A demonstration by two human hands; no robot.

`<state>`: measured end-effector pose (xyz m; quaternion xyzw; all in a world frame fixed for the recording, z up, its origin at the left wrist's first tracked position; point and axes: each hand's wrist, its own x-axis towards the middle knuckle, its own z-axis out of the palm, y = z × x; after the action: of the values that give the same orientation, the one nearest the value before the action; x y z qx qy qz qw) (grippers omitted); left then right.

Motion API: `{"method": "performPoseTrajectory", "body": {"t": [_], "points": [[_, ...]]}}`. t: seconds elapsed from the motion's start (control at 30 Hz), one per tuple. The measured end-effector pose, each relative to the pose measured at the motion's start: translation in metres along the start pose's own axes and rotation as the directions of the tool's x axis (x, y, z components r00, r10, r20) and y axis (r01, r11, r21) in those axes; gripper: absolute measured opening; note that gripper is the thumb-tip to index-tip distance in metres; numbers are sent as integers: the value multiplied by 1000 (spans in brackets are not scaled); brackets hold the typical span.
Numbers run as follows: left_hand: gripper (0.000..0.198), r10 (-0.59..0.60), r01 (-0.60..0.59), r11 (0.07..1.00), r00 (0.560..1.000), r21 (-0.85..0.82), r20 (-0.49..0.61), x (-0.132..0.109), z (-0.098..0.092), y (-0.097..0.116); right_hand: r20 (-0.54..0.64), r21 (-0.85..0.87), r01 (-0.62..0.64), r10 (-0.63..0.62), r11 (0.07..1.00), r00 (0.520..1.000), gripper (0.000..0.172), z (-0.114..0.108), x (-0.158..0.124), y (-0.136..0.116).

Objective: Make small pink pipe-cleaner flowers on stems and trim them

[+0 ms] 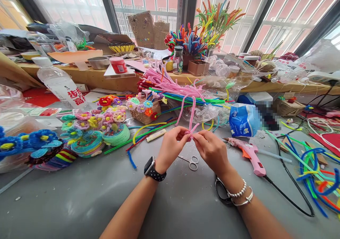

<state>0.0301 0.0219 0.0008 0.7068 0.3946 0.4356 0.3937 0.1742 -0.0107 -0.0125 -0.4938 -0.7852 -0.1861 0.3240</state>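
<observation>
A pink pipe cleaner (pixel 191 118), bent into several strands, is pinched between my two hands above the grey table. My left hand (pixel 171 147), with a watch on the wrist, closes thumb and fingers on its lower part. Opposite it, the fingertips of my right hand (pixel 212 148) grip the same piece, touching the left fingers. The exact twist at the pinch is hidden by the fingers. Small silver scissors (pixel 193 163) lie on the table below. Black-handled scissors (pixel 222 191) are partly covered by my right wrist. Behind my hands a bundle of pink pipe cleaners (pixel 162 78) is piled.
To the right lies a pink glue gun (pixel 248 152) with its cord, and beyond it tangled coloured pipe cleaners (pixel 316 171). A blue packet (pixel 244 120) stands behind it. Fuzzy flower baskets (pixel 87 140) and a water bottle (pixel 62 83) are at left. A crowded ledge (pixel 127 79) runs behind.
</observation>
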Motion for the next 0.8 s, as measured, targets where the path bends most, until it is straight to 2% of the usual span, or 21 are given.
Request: {"method": "performPoseTrajectory", "body": {"t": [0.13, 0.2, 0.27, 0.3, 0.37, 0.43, 0.47, 0.5, 0.53, 0.6, 0.7, 0.8], "points": [[8, 173, -151, 956, 983, 251, -67, -3, 4, 0, 7, 222, -194, 198, 956, 980, 13, 0, 3, -7], [8, 284, -235, 895, 956, 379, -77, -4, 7, 0, 35, 373, -335, 347, 865, 937, 11, 0, 5, -11], [10, 393, -315, 813, 918, 489, -61, -6, 8, -1, 121, 524, -482, 498, 703, 859, 10, 0, 7, -15], [11, 445, -357, 769, 894, 531, -44, -7, 9, -2, 198, 601, -556, 566, 575, 800, 11, 0, 7, -16], [13, 546, -443, 674, 838, 591, 5, -8, 9, -3, 426, 720, -663, 626, 203, 654, 13, 0, 9, -16], [17, 625, -524, 590, 778, 614, 63, -9, 9, -3, 665, 703, -679, 536, -213, 520, 15, -1, 10, -13], [18, 646, -549, 572, 760, 610, 78, -9, 8, -3, 753, 645, -667, 457, -372, 473, 16, -3, 10, -11], [18, 650, -556, 580, 757, 595, 73, -9, 8, -3, 810, 585, -654, 383, -479, 444, 16, -4, 11, -9], [17, 636, -545, 617, 770, 568, 48, -9, 8, -2, 840, 542, -648, 328, -535, 432, 16, -6, 11, -6], [13, 555, -471, 741, 831, 477, -42, -9, 8, 0, 838, 544, -653, 305, -527, 452, 14, -9, 12, -1], [7, 349, -302, 911, 927, 280, -138, -7, 9, 4, 755, 654, -649, 387, -389, 529, 14, -11, 13, 4], [10, 158, -150, 987, 976, 65, -151, -7, 10, 6, 708, 699, -637, 435, -324, 556, 19, -10, 14, 5]]}}
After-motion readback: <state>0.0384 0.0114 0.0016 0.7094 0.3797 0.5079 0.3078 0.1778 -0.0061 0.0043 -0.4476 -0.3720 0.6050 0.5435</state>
